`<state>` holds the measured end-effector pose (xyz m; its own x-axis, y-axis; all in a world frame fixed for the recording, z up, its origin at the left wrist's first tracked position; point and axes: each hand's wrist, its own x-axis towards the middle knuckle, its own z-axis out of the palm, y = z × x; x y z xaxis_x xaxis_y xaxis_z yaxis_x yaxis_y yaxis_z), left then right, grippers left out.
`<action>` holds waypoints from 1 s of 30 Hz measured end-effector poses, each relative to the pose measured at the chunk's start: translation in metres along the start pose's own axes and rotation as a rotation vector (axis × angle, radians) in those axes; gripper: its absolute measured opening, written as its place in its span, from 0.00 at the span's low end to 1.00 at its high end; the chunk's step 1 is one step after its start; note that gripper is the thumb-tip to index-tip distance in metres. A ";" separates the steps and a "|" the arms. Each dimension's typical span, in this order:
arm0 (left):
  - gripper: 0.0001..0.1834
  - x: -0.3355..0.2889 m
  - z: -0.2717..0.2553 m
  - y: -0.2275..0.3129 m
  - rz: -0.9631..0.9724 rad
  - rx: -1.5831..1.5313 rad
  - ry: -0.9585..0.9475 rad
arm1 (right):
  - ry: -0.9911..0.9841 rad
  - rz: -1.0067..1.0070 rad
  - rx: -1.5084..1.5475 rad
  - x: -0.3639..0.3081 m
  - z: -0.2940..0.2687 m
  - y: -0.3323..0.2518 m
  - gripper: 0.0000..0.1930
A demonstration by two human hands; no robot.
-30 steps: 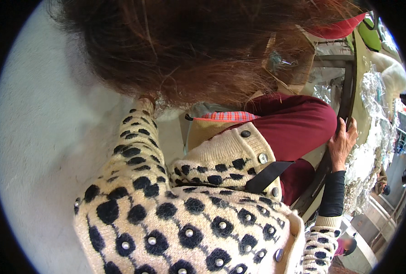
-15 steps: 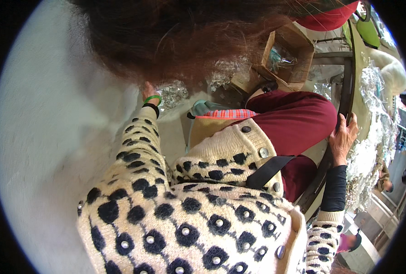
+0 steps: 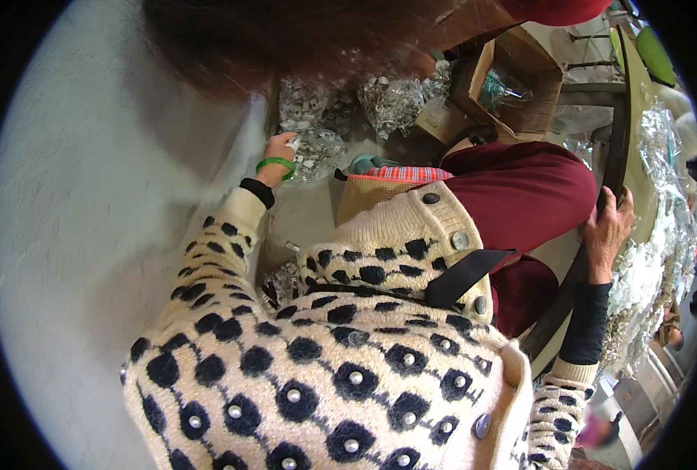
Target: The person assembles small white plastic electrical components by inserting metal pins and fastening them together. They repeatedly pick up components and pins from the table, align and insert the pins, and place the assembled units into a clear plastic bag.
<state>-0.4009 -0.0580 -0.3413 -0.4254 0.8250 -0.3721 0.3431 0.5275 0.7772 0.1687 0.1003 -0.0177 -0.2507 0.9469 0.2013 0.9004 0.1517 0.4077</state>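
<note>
Low at the left, my left hand (image 3: pixel 278 152) has its fingers curled, with a small white piece (image 3: pixel 293 143) showing at the fingertips. It is right beside a clear plastic bag (image 3: pixel 317 155) of small white and silvery pieces. A green bangle (image 3: pixel 275 163) circles that wrist. On the right, my right hand (image 3: pixel 608 233) rests at the edge of a table (image 3: pixel 640 86), fingers apart and holding nothing visible. Heaped on the table beyond it are white and silvery pieces (image 3: pixel 652 262) with clear plastic (image 3: pixel 660 149).
A cardboard box (image 3: pixel 552 66) stands open at the upper right. Another bag of small pieces (image 3: pixel 393 106) lies left of it. A bag with red plaid lining (image 3: pixel 380 192) is by my lap. Hair covers the upper left; a wall (image 3: pixel 90 235) fills the left side.
My left hand has come out from behind the hair and now shows with a small white piece at its fingers. My right hand stays at the table edge. The view has shifted slightly.
</note>
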 end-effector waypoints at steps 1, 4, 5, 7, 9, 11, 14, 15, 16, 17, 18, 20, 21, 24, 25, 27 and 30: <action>0.18 -0.008 -0.001 0.013 -0.077 -0.025 -0.018 | 0.093 -0.063 0.098 0.003 -0.009 -0.007 0.19; 0.12 -0.040 -0.010 0.062 -0.184 -0.240 0.002 | 0.267 -0.137 0.314 0.010 -0.042 -0.042 0.16; 0.11 -0.048 -0.016 0.080 -0.199 -0.292 -0.017 | 0.256 -0.190 0.474 0.010 -0.052 -0.061 0.15; 0.10 -0.067 -0.029 0.112 -0.251 -0.405 -0.074 | 0.190 -0.255 0.749 0.009 -0.069 -0.097 0.15; 0.10 -0.085 -0.036 0.138 -0.279 -0.567 -0.156 | 0.004 -0.367 0.939 0.003 -0.072 -0.139 0.14; 0.13 -0.101 -0.039 0.159 -0.271 -0.663 -0.135 | -0.110 -0.545 1.078 0.004 -0.065 -0.179 0.16; 0.13 -0.122 -0.048 0.185 0.013 -0.384 -0.232 | -0.243 -0.706 1.003 0.004 -0.057 -0.227 0.32; 0.12 -0.127 -0.047 0.194 -0.049 -0.435 -0.242 | -0.332 -0.661 1.066 0.003 -0.058 -0.242 0.39; 0.12 -0.131 -0.046 0.203 -0.091 -0.493 -0.270 | -0.409 -0.673 1.132 0.003 -0.059 -0.251 0.43; 0.12 -0.136 -0.044 0.212 -0.093 -0.521 -0.279 | -0.411 -0.701 1.049 0.001 -0.061 -0.259 0.48; 0.12 -0.136 -0.039 0.223 0.013 -0.439 -0.258 | -0.435 -0.706 1.029 -0.002 -0.064 -0.264 0.50; 0.11 -0.138 -0.030 0.244 0.146 -0.471 -0.307 | -0.511 -0.675 1.044 -0.006 -0.068 -0.269 0.56; 0.10 -0.139 -0.027 0.255 0.170 -0.501 -0.324 | -0.586 -0.646 1.069 -0.008 -0.071 -0.269 0.59; 0.08 -0.141 -0.019 0.291 0.454 -0.498 -0.310 | -0.448 -0.468 1.282 -0.010 -0.073 -0.262 0.61; 0.09 -0.145 -0.018 0.304 0.474 -0.558 -0.309 | -0.392 -0.383 1.359 -0.010 -0.075 -0.258 0.61; 0.10 -0.147 -0.014 0.330 0.501 -0.695 -0.309 | -0.207 -0.270 1.324 -0.009 -0.076 -0.252 0.53; 0.12 -0.153 -0.002 0.370 0.552 -0.670 -0.376 | 0.036 -0.130 1.314 -0.006 -0.075 -0.234 0.38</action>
<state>-0.2106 0.0108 0.0038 -0.0084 0.9962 0.0871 -0.1868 -0.0871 0.9785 -0.0674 0.0375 -0.0476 -0.3519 0.8997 0.2584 0.5358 0.4200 -0.7325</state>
